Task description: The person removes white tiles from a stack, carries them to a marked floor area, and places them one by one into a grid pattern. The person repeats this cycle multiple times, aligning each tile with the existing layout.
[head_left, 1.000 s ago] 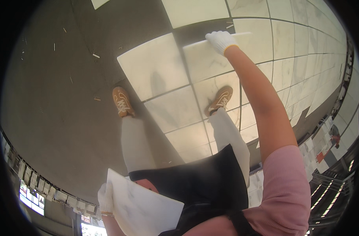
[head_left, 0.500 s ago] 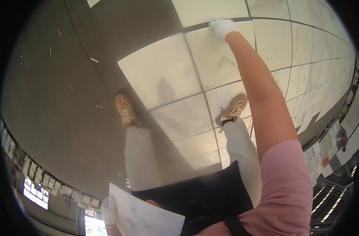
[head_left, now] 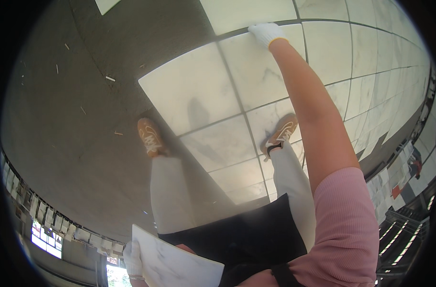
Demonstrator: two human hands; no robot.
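At the far side, my right hand (head_left: 267, 35), in a white knit glove, is on the far edge of a white marble tile (head_left: 256, 71) in the laid rows. Its fingers look curled at the narrow dark gap there; the fingertips are hidden. Low on the left, my gloved left hand (head_left: 133, 258) is closed on the edge of a loose marble tile (head_left: 177, 260) with grey veins. That tile tilts against my body, over the black apron (head_left: 242, 237). A neighbouring laid tile (head_left: 191, 88) forms the outer left corner of the rows.
Grey floor (head_left: 79, 158) spreads left of the tiles, with several small white sticks and scraps on it. More tiles (head_left: 325, 48) run off to the right, and another tile (head_left: 249, 14) lies beyond the gap. My left shoe (head_left: 151, 136) stands on the floor, my right shoe (head_left: 281, 134) on tiles.
The whole view has shifted slightly, so the laid tiles sit a little further left. Both hands stay at the same places on their tiles.
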